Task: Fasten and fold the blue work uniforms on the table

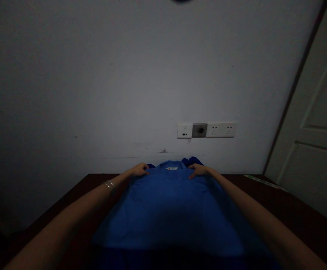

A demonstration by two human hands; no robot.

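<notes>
I count one left hand (139,170) and one right hand (198,170), two in all, at one blue garment (169,202) with one collar label (171,168). There's one table (300,210), one pale strip (265,182), one wall (124,75), one door (317,150), one grey plate (199,130), one white port plate (184,131) and two white sockets (214,130). The bracelet bands (108,185) blur too much for me to number.

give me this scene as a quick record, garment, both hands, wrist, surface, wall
garment: blue top, spread out, collar toward the wall
left hand: at the top, left of the collar; grip unclear
right hand: at the top, right of the collar; grip unclear
left wrist: silvery bracelet
surface: dark table
wall: sockets
</notes>
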